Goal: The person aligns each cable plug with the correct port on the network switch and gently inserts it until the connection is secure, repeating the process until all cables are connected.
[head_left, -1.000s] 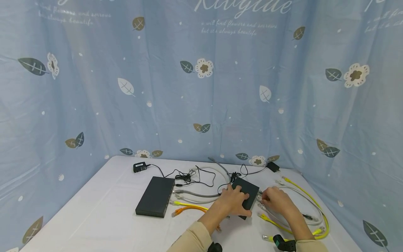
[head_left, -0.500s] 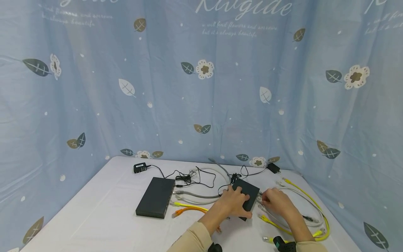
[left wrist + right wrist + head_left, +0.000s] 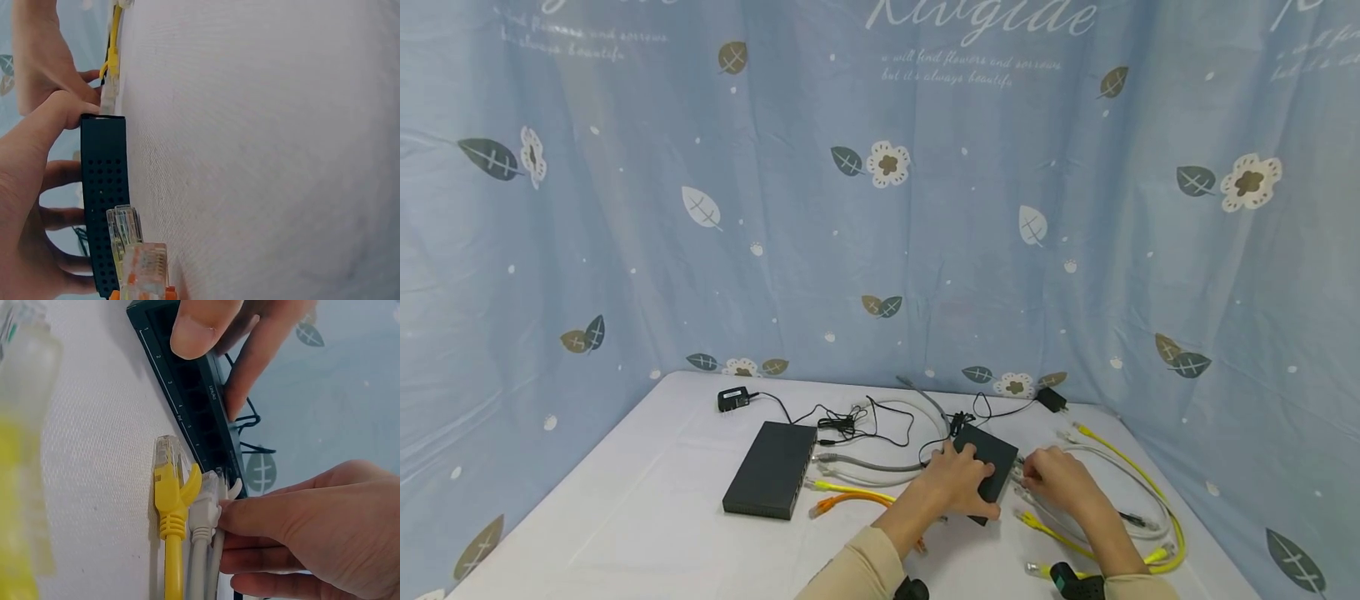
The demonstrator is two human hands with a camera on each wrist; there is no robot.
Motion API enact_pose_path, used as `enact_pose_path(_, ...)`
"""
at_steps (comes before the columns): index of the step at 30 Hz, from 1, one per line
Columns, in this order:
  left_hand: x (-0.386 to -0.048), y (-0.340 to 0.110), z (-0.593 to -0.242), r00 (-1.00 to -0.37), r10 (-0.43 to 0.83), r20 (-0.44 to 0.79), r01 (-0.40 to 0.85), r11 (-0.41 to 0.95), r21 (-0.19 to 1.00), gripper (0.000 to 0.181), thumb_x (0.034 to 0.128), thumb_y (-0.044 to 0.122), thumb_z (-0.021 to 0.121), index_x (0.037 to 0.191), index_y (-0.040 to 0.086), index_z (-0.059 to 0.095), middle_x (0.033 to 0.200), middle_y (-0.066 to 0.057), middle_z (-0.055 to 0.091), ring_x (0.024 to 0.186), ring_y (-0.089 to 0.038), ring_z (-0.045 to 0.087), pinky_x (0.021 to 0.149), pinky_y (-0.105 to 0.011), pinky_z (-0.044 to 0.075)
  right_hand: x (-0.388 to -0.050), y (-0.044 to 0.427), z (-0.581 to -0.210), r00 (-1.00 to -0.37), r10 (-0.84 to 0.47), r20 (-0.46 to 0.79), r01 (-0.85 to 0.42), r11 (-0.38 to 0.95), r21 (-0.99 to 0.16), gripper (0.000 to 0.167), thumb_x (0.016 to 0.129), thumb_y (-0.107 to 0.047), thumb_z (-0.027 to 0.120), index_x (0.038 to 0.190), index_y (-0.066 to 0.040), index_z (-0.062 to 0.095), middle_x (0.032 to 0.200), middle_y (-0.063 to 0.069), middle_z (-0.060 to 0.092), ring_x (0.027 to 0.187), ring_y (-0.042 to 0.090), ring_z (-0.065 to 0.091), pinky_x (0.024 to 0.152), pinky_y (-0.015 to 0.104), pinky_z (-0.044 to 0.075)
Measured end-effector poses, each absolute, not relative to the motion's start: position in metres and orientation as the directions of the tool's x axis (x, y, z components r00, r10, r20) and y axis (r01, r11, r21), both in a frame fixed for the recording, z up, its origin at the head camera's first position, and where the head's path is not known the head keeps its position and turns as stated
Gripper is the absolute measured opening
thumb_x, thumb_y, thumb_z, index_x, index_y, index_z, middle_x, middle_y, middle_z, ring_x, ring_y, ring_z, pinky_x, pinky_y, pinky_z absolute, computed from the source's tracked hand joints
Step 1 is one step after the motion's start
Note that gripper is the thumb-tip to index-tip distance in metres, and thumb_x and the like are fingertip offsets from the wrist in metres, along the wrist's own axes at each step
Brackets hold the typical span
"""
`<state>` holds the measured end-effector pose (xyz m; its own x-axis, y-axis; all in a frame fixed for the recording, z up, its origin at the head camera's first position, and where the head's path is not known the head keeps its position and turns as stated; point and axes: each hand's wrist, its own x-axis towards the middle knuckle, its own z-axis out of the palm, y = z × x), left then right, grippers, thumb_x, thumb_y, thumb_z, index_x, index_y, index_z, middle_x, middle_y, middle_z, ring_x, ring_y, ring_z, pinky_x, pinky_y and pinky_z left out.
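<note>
A small black network switch (image 3: 997,454) lies on the white table, with my left hand (image 3: 952,482) over it. That hand grips it, its thumb on the port side in the right wrist view and its fingers on the opposite side. My right hand (image 3: 1063,479) is at the port side. In the right wrist view it pinches a greyish-white Ethernet cable (image 3: 214,569) by its plug end, at the last ports of the row. Whether the plug sits inside a port is hidden. Beside it lie a white plug (image 3: 203,512) and a yellow plug (image 3: 167,487).
A larger black switch (image 3: 771,468) lies left. Behind are two power adapters (image 3: 733,399) with black cords (image 3: 842,425). Orange cables (image 3: 850,497) and grey cables (image 3: 872,462) lie between the switches. Yellow and white cables (image 3: 1176,533) loop around the right arm. A patterned curtain (image 3: 880,250) hangs behind.
</note>
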<state>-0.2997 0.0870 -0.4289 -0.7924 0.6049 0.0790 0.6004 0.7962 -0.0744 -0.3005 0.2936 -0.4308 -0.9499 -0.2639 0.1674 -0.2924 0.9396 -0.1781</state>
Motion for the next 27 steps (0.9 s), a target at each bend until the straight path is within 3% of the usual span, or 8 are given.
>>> enact_pose_path(27,-0.2983,0.0882,-0.4288,-0.786,0.612,0.088,0.608,0.791,-0.069,0.065,0.0789,0.072,0.060,0.137,0.042,0.056,0.130,-0.003,0.057,0.119,-0.037,0.056,0.090,-0.047,0.053,-0.2983,0.2949,-0.4314,-0.935,-0.287,0.210,-0.326,0.928,-0.182,0.019,0.081,-0.003,0.075,0.067,-0.014,0.068,0.058,-0.008,0.055,0.051,0.006,0.046,0.050,0.022,0.038)
